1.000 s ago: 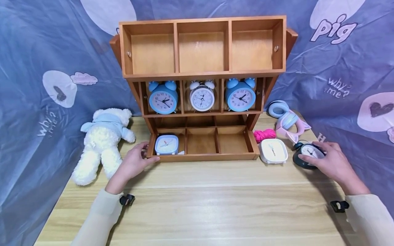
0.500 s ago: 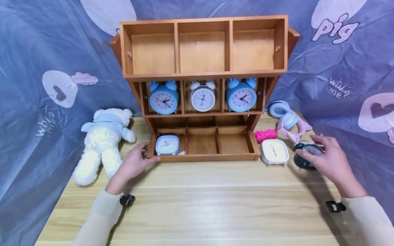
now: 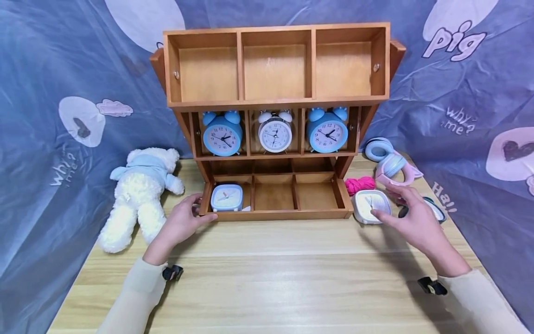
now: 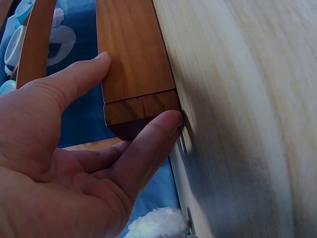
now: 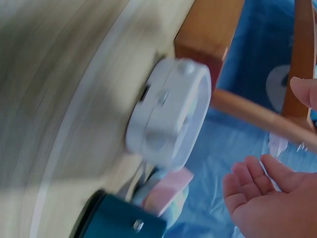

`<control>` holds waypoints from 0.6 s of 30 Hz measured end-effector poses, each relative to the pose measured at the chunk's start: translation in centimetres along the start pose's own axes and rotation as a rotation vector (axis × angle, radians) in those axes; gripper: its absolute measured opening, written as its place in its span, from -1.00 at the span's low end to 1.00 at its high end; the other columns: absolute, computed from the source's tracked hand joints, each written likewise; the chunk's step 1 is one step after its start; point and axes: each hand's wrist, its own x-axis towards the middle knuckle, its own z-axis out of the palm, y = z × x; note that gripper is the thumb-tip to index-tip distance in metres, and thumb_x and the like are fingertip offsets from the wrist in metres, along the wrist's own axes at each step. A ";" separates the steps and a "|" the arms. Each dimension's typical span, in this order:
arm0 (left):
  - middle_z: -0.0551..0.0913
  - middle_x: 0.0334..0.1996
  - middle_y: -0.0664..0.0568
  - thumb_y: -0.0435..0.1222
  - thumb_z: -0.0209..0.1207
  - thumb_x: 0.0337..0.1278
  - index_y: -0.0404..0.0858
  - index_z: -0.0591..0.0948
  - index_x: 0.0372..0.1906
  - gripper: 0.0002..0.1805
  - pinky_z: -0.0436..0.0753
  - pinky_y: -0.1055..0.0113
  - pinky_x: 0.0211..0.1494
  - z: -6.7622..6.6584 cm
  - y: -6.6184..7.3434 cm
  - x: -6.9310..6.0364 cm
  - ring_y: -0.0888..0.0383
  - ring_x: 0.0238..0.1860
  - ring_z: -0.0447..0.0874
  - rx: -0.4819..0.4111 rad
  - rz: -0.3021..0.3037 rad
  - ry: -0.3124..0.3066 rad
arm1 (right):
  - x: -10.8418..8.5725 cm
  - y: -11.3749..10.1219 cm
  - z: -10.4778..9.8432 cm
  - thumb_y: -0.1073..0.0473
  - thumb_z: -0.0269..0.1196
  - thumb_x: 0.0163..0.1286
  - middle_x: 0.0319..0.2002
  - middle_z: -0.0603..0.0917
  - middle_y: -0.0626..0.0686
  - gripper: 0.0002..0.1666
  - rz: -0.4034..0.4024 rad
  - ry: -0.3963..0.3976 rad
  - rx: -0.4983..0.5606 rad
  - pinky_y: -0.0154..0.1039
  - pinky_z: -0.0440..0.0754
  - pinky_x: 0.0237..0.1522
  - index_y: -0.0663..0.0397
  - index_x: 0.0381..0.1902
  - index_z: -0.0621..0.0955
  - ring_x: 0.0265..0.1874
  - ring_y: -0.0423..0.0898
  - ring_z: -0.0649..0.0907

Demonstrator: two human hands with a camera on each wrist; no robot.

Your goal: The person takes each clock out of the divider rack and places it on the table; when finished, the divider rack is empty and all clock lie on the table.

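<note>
My left hand (image 3: 183, 221) grips the lower left corner of a wooden shelf (image 3: 275, 216), thumb on the front and fingers at the side, as the left wrist view shows. Nearby in the bottom left compartment lies a blue square alarm clock (image 3: 226, 198). My right hand (image 3: 410, 220) hovers with fingers spread, holding nothing, beside a white square alarm clock (image 3: 367, 204). In the right wrist view a gap separates that hand from the white clock (image 5: 171, 114). A dark green alarm clock (image 3: 435, 209) lies partly hidden behind the right hand.
The shelf's middle row holds two blue twin-bell alarm clocks (image 3: 223, 134) and a white one (image 3: 275, 133). Pink yarn (image 3: 359, 184) and cat-ear headphones (image 3: 391, 163) lie at the right. A white teddy bear (image 3: 139, 199) lies on the left. Printed cloth (image 3: 83, 55) hangs behind.
My right hand has left the dark green clock and moved left, over toward the white square clock. The left hand has stayed on the shelf corner.
</note>
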 end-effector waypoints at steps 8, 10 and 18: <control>0.75 0.26 -0.35 0.02 0.52 0.41 -0.41 0.41 0.63 -0.06 0.76 -0.06 0.14 0.0 0.0 -0.1 -0.19 0.18 0.79 0.003 -0.002 -0.001 | 0.2 -2.4 1.8 0.08 0.63 0.37 0.37 0.67 0.38 -0.07 -0.012 -0.076 0.094 -0.56 0.39 0.18 0.21 0.58 0.52 0.31 0.35 0.64; 0.75 0.25 -0.35 0.01 0.52 0.41 -0.42 0.40 0.63 -0.06 0.77 -0.06 0.14 -0.1 0.0 0.0 -0.20 0.18 0.79 0.002 0.000 0.001 | 0.3 -2.9 2.4 0.07 0.63 0.36 0.36 0.69 0.35 -0.09 -0.019 -0.084 0.104 -0.54 0.40 0.20 0.19 0.57 0.53 0.33 0.33 0.65; 0.77 0.24 -0.36 -0.02 0.53 0.39 -0.45 0.40 0.63 -0.05 0.76 -0.13 0.22 0.0 -0.1 0.1 -0.21 0.18 0.82 0.009 0.014 0.007 | 0.8 -4.9 4.4 0.07 0.66 0.35 0.31 0.74 0.25 -0.14 -0.051 -0.095 0.151 -0.42 0.57 0.35 0.06 0.54 0.59 0.29 0.21 0.71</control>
